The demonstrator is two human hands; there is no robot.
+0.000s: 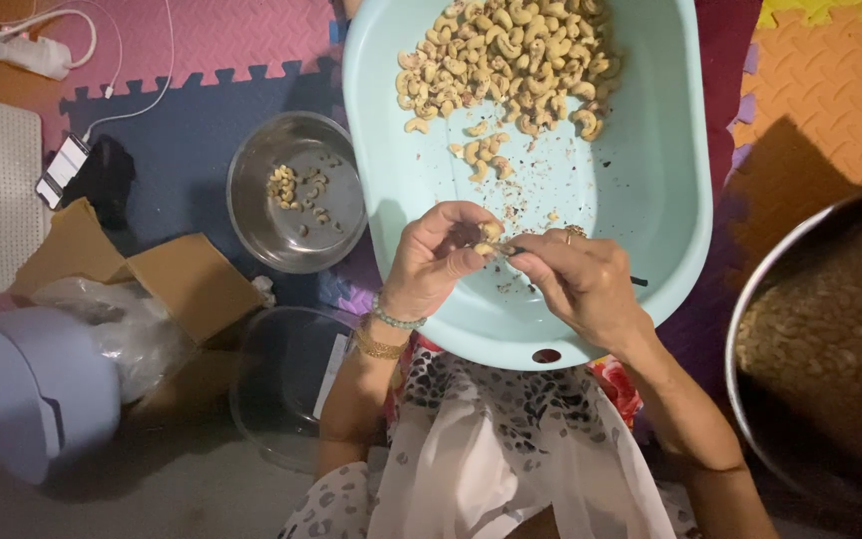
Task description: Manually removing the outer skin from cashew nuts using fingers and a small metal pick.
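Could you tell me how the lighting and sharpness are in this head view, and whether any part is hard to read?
Head view: light is even over the pale blue tub and its cashews, which are sharp; the steel bowl shows soft glare; the left hand and right hand are slightly soft, the nut between them hard to read; the large pot at right is dim and blurred.

A brown cardboard box [167, 284] sat open on the floor at left, a white-edged phone [62, 170] screen beyond it.

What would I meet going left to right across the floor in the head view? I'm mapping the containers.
Lavender plastic container → steel bowl holding a few cashews → pale blue tub with the cashew pile → large steel pot at the right edge.
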